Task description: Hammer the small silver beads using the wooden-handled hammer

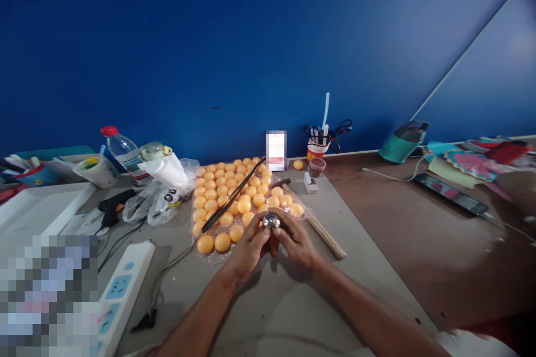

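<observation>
My left hand (249, 246) and my right hand (295, 241) meet over the middle of the table, fingertips together around a small shiny silver ball (271, 221). Both hands pinch it from opposite sides. Just beyond them lies a clear plastic sheet covered with several orange ping-pong balls (234, 196). A thin black rod (233, 196) lies diagonally across the balls. A bundle of thin wooden sticks (321, 230) lies right of my right hand.
A white power strip (124, 285) lies at the left front, with a black glue gun (114, 204), plastic bags, a water bottle (123, 152) and cups behind it. A cup of pens and scissors (318, 146) stands by the blue wall. A phone (450, 193) and coloured paper lie at right.
</observation>
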Demonstrator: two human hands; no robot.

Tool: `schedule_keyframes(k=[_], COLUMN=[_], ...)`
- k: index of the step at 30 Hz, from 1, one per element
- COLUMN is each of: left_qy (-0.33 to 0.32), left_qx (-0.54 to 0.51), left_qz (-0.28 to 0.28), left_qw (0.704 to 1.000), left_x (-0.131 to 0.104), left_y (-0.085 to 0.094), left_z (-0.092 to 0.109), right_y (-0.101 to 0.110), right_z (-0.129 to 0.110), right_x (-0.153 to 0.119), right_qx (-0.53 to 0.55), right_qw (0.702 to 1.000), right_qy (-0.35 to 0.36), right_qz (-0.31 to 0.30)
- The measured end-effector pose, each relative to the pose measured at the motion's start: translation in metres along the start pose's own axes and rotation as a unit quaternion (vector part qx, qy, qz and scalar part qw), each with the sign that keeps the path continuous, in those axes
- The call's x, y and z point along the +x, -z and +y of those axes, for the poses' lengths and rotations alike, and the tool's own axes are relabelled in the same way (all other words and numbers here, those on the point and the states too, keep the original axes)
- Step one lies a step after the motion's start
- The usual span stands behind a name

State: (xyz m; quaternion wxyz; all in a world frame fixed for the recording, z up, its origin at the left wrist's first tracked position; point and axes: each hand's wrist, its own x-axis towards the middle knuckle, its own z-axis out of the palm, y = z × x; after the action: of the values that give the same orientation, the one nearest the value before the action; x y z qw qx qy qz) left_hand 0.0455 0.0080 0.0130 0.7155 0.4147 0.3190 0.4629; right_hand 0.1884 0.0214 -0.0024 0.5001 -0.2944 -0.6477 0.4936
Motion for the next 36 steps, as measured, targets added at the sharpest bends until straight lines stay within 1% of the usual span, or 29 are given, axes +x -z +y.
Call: schedule_keyframes(k=[6, 10, 12, 18, 21, 24, 26, 28, 30, 33, 36], left_qy=[-0.003, -0.012, -0.022, -0.053, -0.068, -0.078, -0.075, -0.063, -0.047, -0.039, -0.05], left_qx=[0.012, 0.074, 0.106, 0.133, 0.149, 0.166, 0.173, 0.168, 0.16, 0.157, 0.153], left_qz=[0.021, 0.04, 0.049, 0.064, 0.067, 0.064, 0.066, 0.078, 0.093, 0.102, 0.087], left_qw=[1.0, 0.996, 0.993, 0.988, 0.984, 0.981, 0.98, 0.981, 0.982, 0.981, 0.983], left_x=[-0.001, -0.002, -0.003, -0.003, -0.003, -0.003, -0.002, -0.002, -0.001, -0.002, -0.001], left_y=[-0.001, -0.006, -0.009, -0.013, -0.013, -0.012, -0.01, -0.007, -0.005, -0.004, -0.006], left_z=[0.0, 0.004, 0.006, 0.003, 0.0, -0.001, -0.002, -0.001, 0.001, 0.003, 0.003], right_y=[0.002, 0.003, 0.003, 0.0, -0.002, -0.004, -0.005, -0.007, -0.01, -0.011, -0.01], right_z=[-0.003, -0.002, -0.002, -0.008, -0.011, -0.013, -0.012, -0.009, -0.006, -0.002, 0.0], right_x=[0.001, 0.0, -0.001, 0.0, 0.001, 0.002, 0.002, 0.001, 0.0, -0.001, 0.001], right_qx=[-0.047, 0.032, 0.05, -0.028, -0.071, -0.117, -0.135, -0.149, -0.16, -0.13, -0.057], right_qw=[0.999, 0.999, 0.999, 1.0, 0.997, 0.992, 0.99, 0.989, 0.987, 0.991, 0.998], right_qy=[0.005, -0.013, -0.012, 0.011, 0.033, 0.039, 0.03, 0.018, 0.021, 0.026, -0.007], right_qz=[-0.006, -0.015, -0.009, -0.001, 0.001, 0.014, 0.019, 0.016, 0.014, 0.014, 0.013])
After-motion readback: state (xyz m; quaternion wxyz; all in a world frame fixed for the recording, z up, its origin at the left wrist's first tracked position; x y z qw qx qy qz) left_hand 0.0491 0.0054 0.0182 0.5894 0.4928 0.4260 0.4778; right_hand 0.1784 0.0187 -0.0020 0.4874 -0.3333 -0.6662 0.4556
